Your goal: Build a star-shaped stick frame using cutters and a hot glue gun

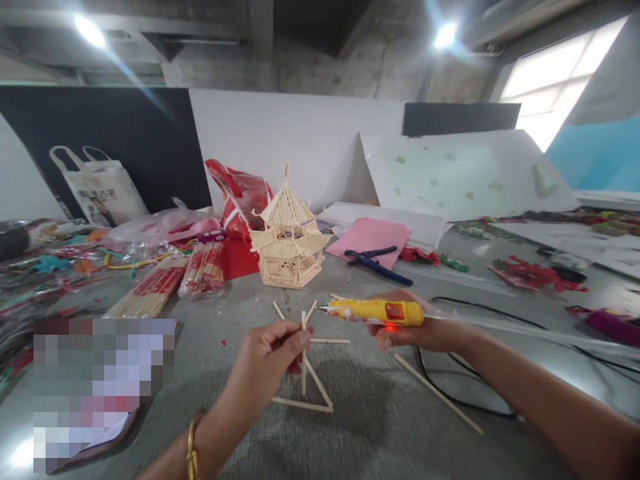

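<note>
My left hand [280, 350] pinches a thin wooden stick [304, 370] that stands roughly upright in the view. Behind and below it, more sticks are joined into an angular frame [317, 383]; whether the pinched stick touches them I cannot tell. My right hand [400, 333] is wrapped around a yellow hot glue gun [373, 311] with a glowing red light. Its nozzle points left, close to the upper ends of the sticks. A single loose stick [440, 393] lies on the grey table below my right hand.
A pagoda model [287, 247] made of sticks stands mid-table. Bundled sticks [203, 270] lie to its left. Dark blue pliers [377, 263] rest partly on pink paper [375, 237]. A black cable [465, 400] loops under my right arm. Craft scraps crowd both sides.
</note>
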{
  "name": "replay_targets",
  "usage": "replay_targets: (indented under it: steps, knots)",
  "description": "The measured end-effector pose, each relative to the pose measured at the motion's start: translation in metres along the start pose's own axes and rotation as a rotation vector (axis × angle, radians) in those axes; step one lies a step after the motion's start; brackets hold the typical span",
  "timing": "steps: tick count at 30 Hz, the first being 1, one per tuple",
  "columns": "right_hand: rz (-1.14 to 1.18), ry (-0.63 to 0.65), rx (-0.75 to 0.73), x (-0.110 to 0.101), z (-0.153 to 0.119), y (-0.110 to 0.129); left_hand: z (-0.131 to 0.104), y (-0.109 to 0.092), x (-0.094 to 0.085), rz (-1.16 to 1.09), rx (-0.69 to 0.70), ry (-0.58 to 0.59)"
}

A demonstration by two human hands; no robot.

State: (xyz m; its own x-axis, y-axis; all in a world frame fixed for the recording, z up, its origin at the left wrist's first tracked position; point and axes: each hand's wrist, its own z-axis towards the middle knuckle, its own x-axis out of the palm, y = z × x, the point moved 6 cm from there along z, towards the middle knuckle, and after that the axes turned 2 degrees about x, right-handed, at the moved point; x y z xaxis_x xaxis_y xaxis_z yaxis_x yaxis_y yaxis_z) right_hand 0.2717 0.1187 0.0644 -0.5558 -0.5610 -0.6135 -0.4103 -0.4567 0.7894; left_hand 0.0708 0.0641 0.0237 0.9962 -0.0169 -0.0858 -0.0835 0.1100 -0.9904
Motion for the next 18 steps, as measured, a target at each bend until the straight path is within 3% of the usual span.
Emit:
replay_targets:
  steps: [4, 9, 18]
  knots:
    - [0.040, -0.020, -0.002, 0.0035, -0.0057, -0.0049, -0.0031, -0.0027, 0.0033, 0.083, -0.004, 0.016]
    - [-0.085, -0.007, -0.111, 0.0077, -0.0062, 0.0005, -0.0034, -0.0058, 0.0031, 0.183, 0.006, 0.046]
    - [-0.209, -0.048, -0.146, 0.0048, -0.0063, -0.0043, -0.0048, -0.0027, 0.0034, 0.353, 0.038, 0.034]
